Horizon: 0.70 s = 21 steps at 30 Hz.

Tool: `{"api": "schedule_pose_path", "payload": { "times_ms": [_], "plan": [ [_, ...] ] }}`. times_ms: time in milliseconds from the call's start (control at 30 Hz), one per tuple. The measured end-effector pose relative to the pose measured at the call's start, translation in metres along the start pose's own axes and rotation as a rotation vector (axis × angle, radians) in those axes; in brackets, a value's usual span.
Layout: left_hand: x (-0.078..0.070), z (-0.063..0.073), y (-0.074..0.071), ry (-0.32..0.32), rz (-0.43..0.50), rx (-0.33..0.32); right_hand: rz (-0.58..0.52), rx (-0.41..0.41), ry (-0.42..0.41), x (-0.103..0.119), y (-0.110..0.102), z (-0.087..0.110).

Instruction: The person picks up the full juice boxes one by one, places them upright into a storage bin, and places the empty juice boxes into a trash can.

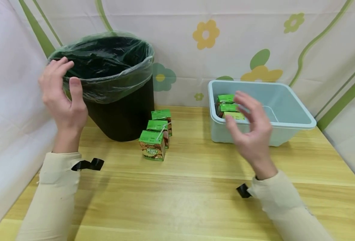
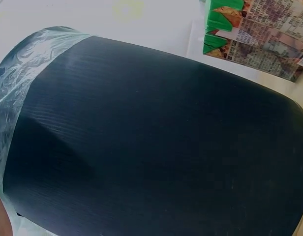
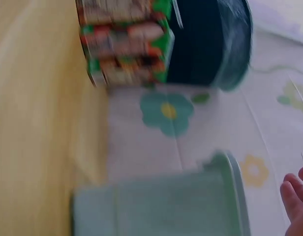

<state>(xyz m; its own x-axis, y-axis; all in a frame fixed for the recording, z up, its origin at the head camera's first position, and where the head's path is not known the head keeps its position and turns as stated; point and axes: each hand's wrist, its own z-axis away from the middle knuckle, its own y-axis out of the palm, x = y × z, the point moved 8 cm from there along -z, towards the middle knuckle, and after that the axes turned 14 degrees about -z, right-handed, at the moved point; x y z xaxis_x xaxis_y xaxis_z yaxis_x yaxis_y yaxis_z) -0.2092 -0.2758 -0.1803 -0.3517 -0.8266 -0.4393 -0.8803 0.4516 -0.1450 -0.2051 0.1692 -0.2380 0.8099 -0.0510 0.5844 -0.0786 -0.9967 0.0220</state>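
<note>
I note a pale wood-grain bench (image 1: 177, 177), its surface catching soft glare (image 1: 186, 207); white hangings (image 1: 171, 31) printed with yellow flowers (image 1: 198, 34) and green stems (image 1: 38, 30) enclose its back and both sides.

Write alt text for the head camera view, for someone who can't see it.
A person's empty left hand is raised near a black, bag-lined bin, and the empty right hand near a pale blue tub holding small cartons. Three green-topped cartons stand beside the bin on a wooden table.
</note>
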Motion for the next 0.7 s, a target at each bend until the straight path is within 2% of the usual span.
{"api": "schedule_pose_path", "payload": {
  "times_ms": [133,267,467,567,700],
  "plan": [
    [0.003,0.000,0.001,0.020,0.019,-0.024,-0.071,0.163,0.047,-0.011,0.046,0.015],
    [0.001,0.002,-0.001,0.038,0.045,-0.056,-0.079,0.308,0.150,-0.023,0.085,0.034],
    [-0.004,0.002,-0.003,0.061,0.058,-0.072,-0.112,0.446,0.302,-0.035,0.127,0.060],
    [-0.004,0.002,-0.002,0.067,0.057,-0.068,-0.107,0.495,0.305,-0.036,0.142,0.068],
    [-0.002,0.002,-0.001,0.074,0.055,-0.069,-0.047,0.528,0.241,-0.035,0.154,0.074]
  ]
}}
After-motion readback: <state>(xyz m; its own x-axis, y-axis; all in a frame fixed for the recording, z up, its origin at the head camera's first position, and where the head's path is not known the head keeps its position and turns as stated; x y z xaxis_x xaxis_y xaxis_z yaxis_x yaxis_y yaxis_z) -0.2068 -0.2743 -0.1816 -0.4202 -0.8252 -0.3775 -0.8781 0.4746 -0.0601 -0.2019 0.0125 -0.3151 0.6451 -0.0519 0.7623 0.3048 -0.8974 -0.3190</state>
